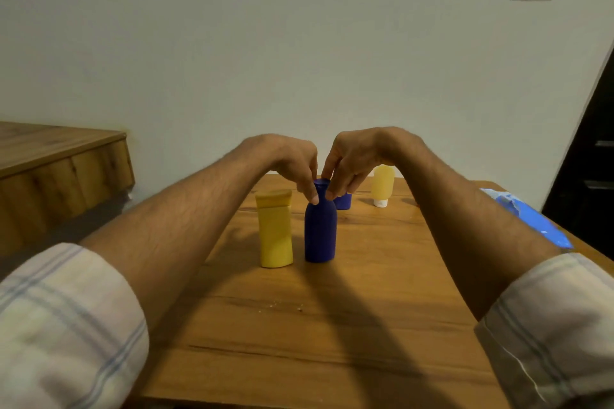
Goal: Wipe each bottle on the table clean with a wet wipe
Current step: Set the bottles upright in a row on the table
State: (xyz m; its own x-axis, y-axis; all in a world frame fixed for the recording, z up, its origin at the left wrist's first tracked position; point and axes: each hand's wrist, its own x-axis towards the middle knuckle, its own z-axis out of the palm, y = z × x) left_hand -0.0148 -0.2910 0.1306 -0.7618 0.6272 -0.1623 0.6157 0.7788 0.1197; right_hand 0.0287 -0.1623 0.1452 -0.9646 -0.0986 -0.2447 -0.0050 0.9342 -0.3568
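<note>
Both hands pinch the neck of the dark blue bottle (320,232), left hand (292,159) and right hand (352,159) equally near from either side, as it stands upright, cap up, mid-table (299,325) beside the yellow bottle (275,232); no wipe seems held, though the fingers may hide one.

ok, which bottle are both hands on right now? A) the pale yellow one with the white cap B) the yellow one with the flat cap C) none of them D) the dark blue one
D: the left hand and the right hand both pinch the neck of the dark blue bottle, which stands upright on the table beside the untouched yellow bottle.
</note>
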